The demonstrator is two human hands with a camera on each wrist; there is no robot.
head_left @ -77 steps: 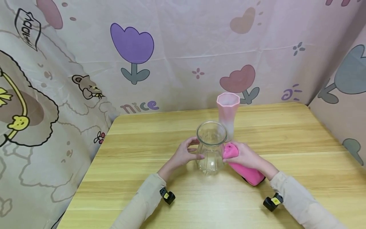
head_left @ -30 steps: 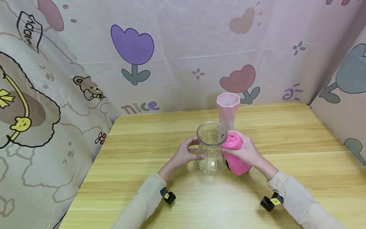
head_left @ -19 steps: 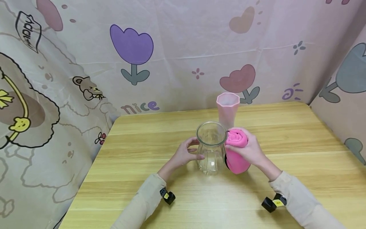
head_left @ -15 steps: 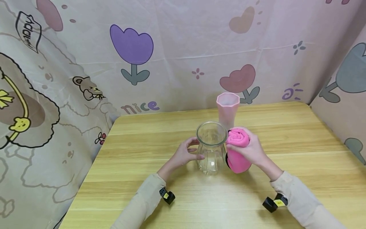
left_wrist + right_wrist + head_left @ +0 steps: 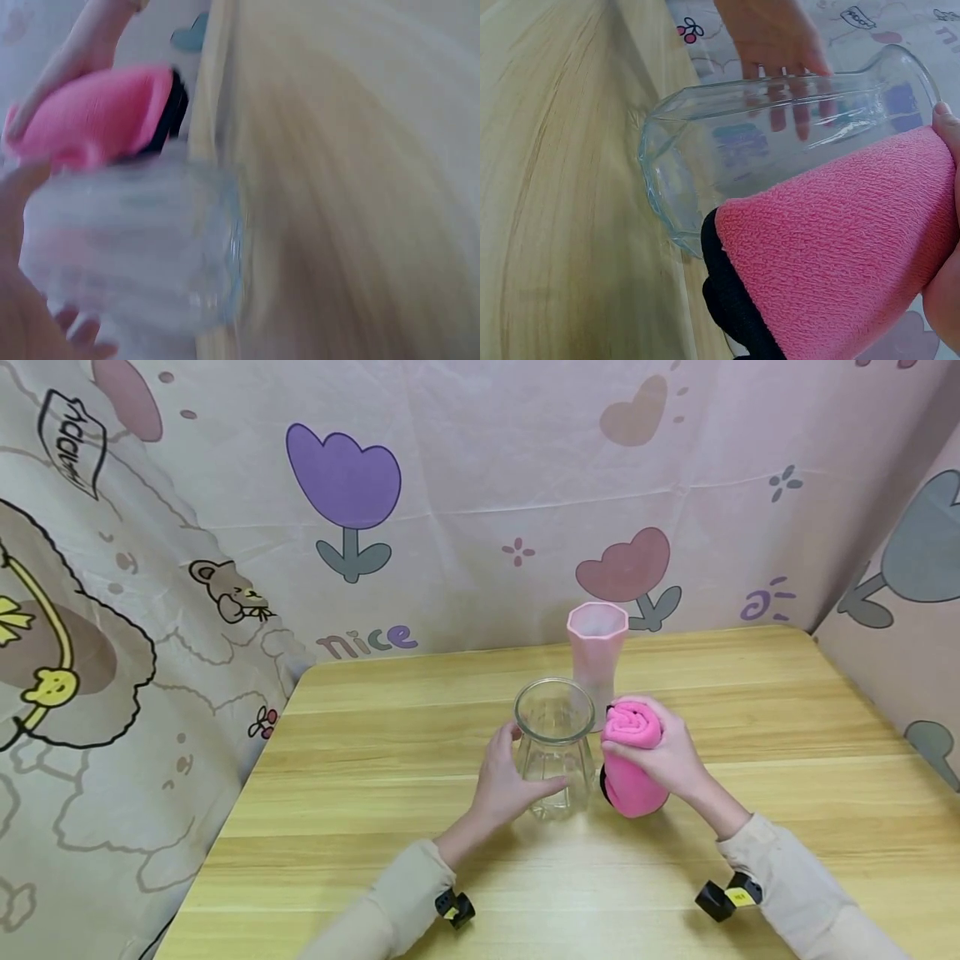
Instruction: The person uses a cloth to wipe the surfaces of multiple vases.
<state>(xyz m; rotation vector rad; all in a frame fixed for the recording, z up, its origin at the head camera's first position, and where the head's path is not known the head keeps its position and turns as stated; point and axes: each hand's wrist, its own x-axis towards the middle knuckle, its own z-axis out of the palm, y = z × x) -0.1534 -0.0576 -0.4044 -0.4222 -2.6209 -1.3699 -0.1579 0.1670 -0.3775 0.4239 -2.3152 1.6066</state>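
R grip (image 5: 669, 750) closed on cloth (image 5: 634, 783), L grip (image 5: 506, 787) cupped round vase (image 5: 553, 755) — wood tbl (image 5: 787, 743), cartoon backdrop (image 5: 487, 452).

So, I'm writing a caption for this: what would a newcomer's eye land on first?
Probably the bright pink cloth roll in the right hand, just right of the clear glass vase in the head view. Behind that vase stands a taller-looking pink vase, and a big purple tulip is printed on the backdrop, left of centre.
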